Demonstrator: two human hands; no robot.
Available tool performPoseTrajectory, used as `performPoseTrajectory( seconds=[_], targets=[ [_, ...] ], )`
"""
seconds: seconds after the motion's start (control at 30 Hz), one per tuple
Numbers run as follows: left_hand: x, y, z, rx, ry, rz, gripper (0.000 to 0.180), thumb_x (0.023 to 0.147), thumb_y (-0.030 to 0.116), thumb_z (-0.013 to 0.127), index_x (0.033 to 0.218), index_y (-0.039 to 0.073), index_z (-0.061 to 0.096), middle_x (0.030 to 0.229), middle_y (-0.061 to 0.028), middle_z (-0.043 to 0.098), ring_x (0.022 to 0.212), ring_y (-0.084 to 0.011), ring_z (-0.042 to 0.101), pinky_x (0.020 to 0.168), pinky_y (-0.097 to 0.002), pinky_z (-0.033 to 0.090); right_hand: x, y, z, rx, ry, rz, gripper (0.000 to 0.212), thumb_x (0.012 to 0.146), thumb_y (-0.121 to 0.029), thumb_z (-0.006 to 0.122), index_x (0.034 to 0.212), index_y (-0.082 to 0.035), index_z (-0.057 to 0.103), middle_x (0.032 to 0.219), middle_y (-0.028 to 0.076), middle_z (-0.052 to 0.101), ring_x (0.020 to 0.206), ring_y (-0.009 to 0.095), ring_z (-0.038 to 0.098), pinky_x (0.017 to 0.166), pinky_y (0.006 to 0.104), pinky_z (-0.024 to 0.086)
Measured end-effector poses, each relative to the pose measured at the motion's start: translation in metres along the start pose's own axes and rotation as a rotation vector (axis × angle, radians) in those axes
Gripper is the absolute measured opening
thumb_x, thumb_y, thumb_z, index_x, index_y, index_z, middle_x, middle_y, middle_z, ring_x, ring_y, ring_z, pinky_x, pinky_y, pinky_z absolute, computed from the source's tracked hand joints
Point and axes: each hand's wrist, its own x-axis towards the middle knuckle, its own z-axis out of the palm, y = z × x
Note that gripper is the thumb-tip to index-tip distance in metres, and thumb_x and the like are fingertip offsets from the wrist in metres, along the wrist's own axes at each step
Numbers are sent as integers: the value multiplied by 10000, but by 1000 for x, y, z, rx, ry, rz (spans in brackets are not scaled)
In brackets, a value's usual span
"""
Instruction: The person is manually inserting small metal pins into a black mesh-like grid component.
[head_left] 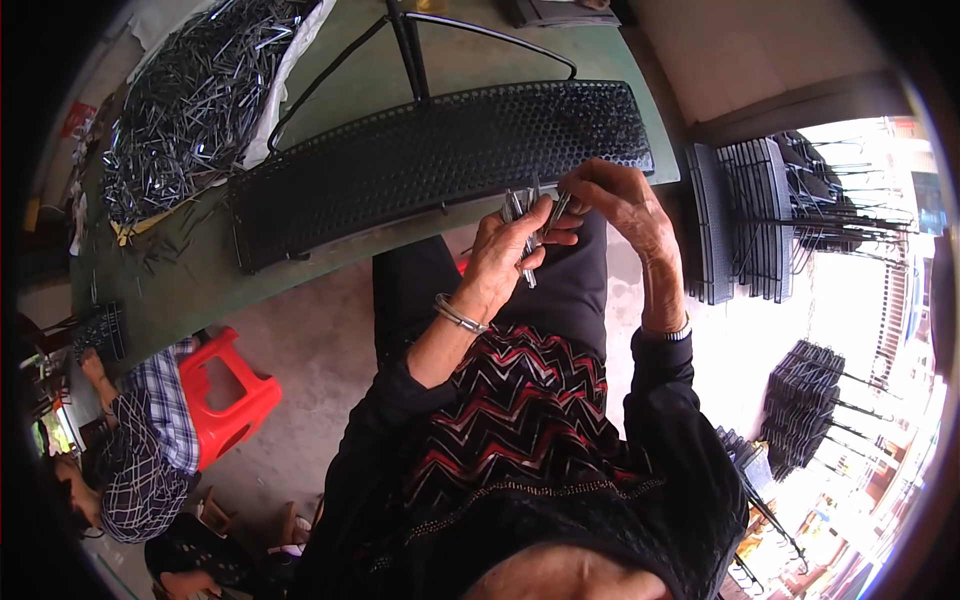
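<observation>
While the left hand (497, 255) clamps its fingers on a bunch of metal strips (518, 207), the right hand (622, 200) curls its fingers beside them, their grip unclear. A black mesh panel (430, 155) lies across the counter (200, 295) just ahead, a heap of strips (205, 115) beyond its left end; stacked racks (755, 215) stand right.
</observation>
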Motion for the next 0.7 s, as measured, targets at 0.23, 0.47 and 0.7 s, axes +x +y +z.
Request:
performPoseTrajectory(
  seconds=[0.23, 0.47, 0.7],
  targets=[
    [4, 1, -1, 104, -13, 97, 230, 904, 216, 655, 960, -6, 671, 858, -127, 712, 695, -141, 687, 408, -172, 328, 3, -4, -1, 14, -1, 52, 229, 869, -151, 600, 978, 43, 653, 827, 91, 654, 755, 151, 638, 697, 267, 505],
    [9, 0, -6, 99, 24, 102, 251, 914, 221, 644, 975, -22, 659, 873, -144, 711, 722, -164, 702, 398, -164, 324, 6, -7, -3, 2, 17, 33, 215, 879, -137, 594, 968, 54, 640, 804, 104, 664, 737, 146, 642, 693, 267, 508],
    [12, 6, -6, 45, 53, 35, 260, 931, 244, 620, 1006, -5, 633, 931, -182, 702, 775, -198, 705, 425, -195, 365, 26, -10, 2, -164, 659, -129, 156, 894, -106, 584, 949, 29, 639, 762, 92, 692, 735, 127, 667, 691, 257, 505]
  ],
)
